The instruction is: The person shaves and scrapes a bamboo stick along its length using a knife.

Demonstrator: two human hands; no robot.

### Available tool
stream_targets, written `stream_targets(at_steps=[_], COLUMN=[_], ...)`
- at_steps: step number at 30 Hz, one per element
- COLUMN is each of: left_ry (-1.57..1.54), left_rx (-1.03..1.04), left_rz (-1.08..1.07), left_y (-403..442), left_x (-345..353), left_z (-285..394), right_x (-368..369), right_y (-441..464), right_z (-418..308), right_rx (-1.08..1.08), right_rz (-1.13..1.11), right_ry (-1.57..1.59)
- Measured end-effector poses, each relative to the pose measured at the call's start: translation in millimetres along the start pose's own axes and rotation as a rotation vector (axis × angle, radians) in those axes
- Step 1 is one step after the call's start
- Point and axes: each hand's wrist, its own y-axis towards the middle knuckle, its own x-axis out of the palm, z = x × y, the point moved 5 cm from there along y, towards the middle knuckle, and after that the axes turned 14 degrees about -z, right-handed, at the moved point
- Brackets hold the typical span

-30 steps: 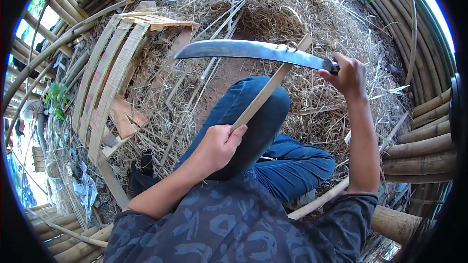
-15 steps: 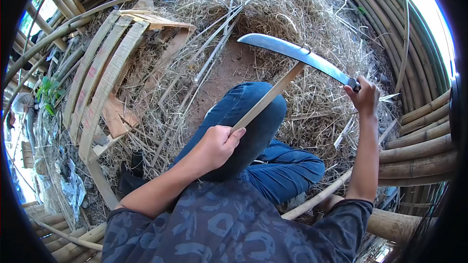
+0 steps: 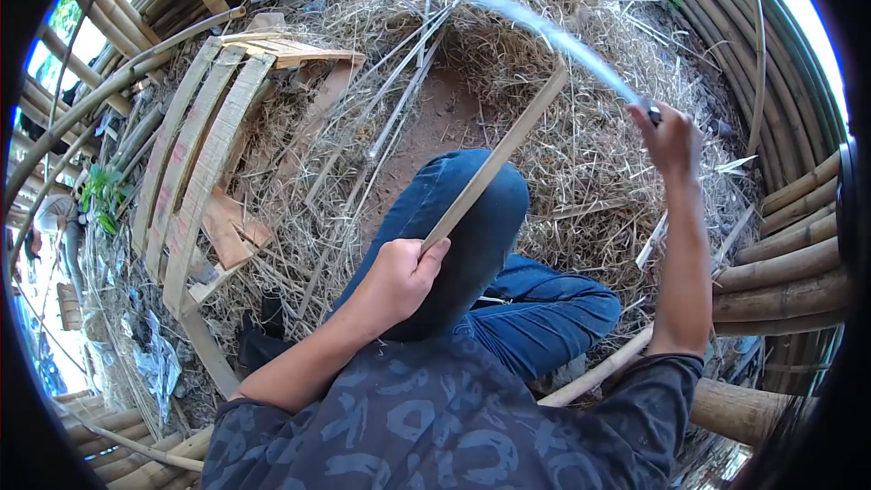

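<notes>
My left hand [image 3: 399, 281] is closed round the lower end of a flat bamboo strip [image 3: 499, 159], which slants up to the right across my raised knee. Farther right, my right hand [image 3: 670, 141] grips the dark handle of a long curved machete. The machete [image 3: 553, 34], blurred by motion, points up and to the left, its blade just beyond the strip's upper end. A narrow gap seems to separate blade and strip.
A slatted wooden crate piece [image 3: 195, 163] lies at the left on straw and shavings [image 3: 581, 145]. Thin strips cross near the top centre. Stacked bamboo poles [image 3: 785, 263] line the right side. Another person [image 3: 62, 218] is partly visible at the far left.
The machete first lay across the strip, then slid right to the strip's tip, and now is lifted off beyond it. The left hand has stayed nearly still on the strip.
</notes>
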Motion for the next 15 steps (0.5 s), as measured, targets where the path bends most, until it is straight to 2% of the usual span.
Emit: stream_targets(at_steps=[3, 5, 6, 7, 9, 11, 12, 14, 15], left_ry=[0.095, 0.005, -0.001, 0.03, 0.056, 0.176, 0.157, 0.425, 0.41], left_rx=[0.022, 0.044, 0.045, 0.037, 0.021, 0.031, -0.014, 0.106, 0.069], left_rz=[0.042, -0.006, -0.009, -0.028, -0.041, -0.125, -0.102, -0.081, -0.065], left_y=[-0.9, 3.6, 3.1, 3.7, 4.2, 1.7, -3.0, -11.4, -16.8], left_x=[-1.3, 1.4, 3.0, 3.7, 1.9, -0.6, -1.9, 1.4, 2.1], left_z=[1.9, 1.0, 1.7, 4.8, 10.8, 17.0, 14.1, 21.9, 21.6], right_x=[-11.8, 16.5, 48.7, 64.5, 90.0, 104.6, 108.2, 88.2, 76.9], right_y=[-22.2, -52.1, -63.2, -82.6, -112.0, -123.4, -126.2, -124.2, -123.3], right_z=[26.6, 39.9, 56.7, 33.0, -8.1, -41.9, -60.1, -100.7, -122.1], right_rx=[0.243, 0.49, 0.513, 0.512, 0.467, 0.328, 0.234, 0.128, 0.096], right_rz=[0.071, -0.18, -0.237, -0.206, -0.257, -0.208, -0.19, -0.12, -0.06], right_ry=[-0.148, 0.167, 0.288, 0.697, 1.105, 1.385, 1.544, 1.719, 1.779])
